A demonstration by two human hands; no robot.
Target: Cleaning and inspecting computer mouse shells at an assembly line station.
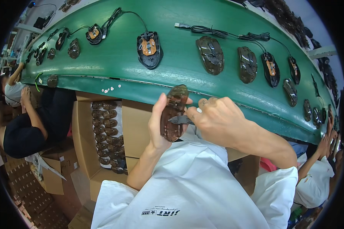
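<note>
The head view is taken from the left one of two fisheye cameras worn side by side on the person's head; it faces downward and forward, upright and unmirrored, over the white shirt (191, 183) at the lower edge toward the green surface (103, 63) across the upper part. The left grip (157, 128) and right grip (219, 117) lie at close range near the middle of the frame. The wide lens also covers areas farther off at both sides and bends the surface's edges into arcs.
</note>
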